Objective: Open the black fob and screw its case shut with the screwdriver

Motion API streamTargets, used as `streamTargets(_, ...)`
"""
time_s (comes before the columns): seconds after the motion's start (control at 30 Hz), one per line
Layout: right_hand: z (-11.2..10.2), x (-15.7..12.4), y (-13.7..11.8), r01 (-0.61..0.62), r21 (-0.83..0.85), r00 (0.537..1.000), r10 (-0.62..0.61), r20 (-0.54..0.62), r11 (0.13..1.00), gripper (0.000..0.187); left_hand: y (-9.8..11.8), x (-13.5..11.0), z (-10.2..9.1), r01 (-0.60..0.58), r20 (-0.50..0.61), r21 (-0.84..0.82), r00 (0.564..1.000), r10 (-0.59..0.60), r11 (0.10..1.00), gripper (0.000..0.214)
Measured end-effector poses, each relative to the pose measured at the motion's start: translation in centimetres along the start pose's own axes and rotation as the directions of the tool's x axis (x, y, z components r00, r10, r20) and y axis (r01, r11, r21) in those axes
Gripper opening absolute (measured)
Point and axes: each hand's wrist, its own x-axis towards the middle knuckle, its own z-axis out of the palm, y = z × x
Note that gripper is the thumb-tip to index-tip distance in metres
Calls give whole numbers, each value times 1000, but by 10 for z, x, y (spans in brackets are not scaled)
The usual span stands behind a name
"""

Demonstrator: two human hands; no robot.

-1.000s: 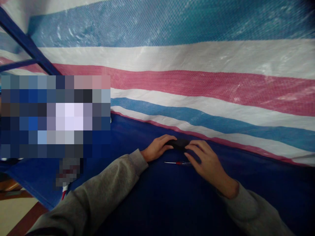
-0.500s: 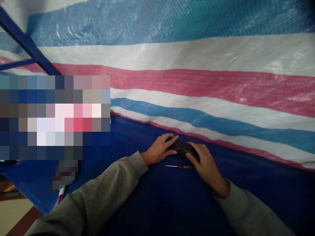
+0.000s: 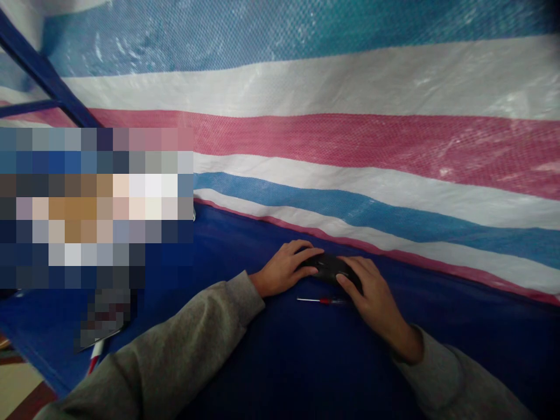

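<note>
Since a second ago both hands have slid a bit toward me and to the right, taking the black mouse-shaped thing (image 3: 329, 266) with them. Left hand (image 3: 285, 269) cups its 9 o'clock end, fingers curled over the top so it can't skid on the slick blue cloth (image 3: 280, 361). Right hand (image 3: 371, 294) clamps the 3 o'clock end, thumb along the near edge, so I'm pinning it from both sides. Small red-handled screwdriver (image 3: 321, 300) lies loose at 6 o'clock, just beside it, within easy reach. Striped tarp (image 3: 350, 140) hangs behind at 12.
</note>
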Motion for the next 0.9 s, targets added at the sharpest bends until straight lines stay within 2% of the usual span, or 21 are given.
streamTargets(0.17,-1,1,-2,2,3,1000,-2,-6,1000,35,1,1,0,-42,-55,3,998,42,999,27)
streamTargets(0.47,-1,2,-2,12,1,1000,-12,-18,1000,36,-3,2,4,-82,-127,9,988,83,997,24)
streamTargets(0.77,0,0,0,17,11,1000,-17,-8,1000,36,-2,1,5,-75,-120,-10,990,73,997,22)
streamTargets(0.9,0,1,0,16,11,1000,-16,-6,1000,36,1,0,2,-53,-69,-11,996,52,999,31)
